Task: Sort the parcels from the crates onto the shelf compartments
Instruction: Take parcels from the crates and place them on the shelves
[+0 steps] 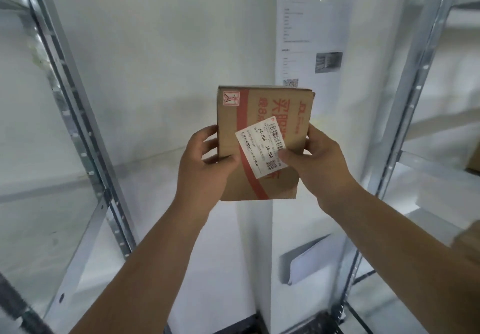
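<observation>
A brown cardboard parcel (262, 115) with red print and a white shipping label reading J4-J06 is held up in front of me, between two metal shelf units. My left hand (202, 162) grips its left edge, thumb on the front face. My right hand (314, 159) grips the right edge, its thumb pressing on the label. The metal shelf unit on the left (78, 115) and the metal shelf unit on the right (405, 115) stand to either side. No crate is in view.
A white pillar (311, 48) with a posted paper sheet stands straight ahead behind the parcel. A grey wall holder (304, 263) with papers hangs low on the pillar. Brown boxes (470, 245) show partly at the right edge on the right shelf.
</observation>
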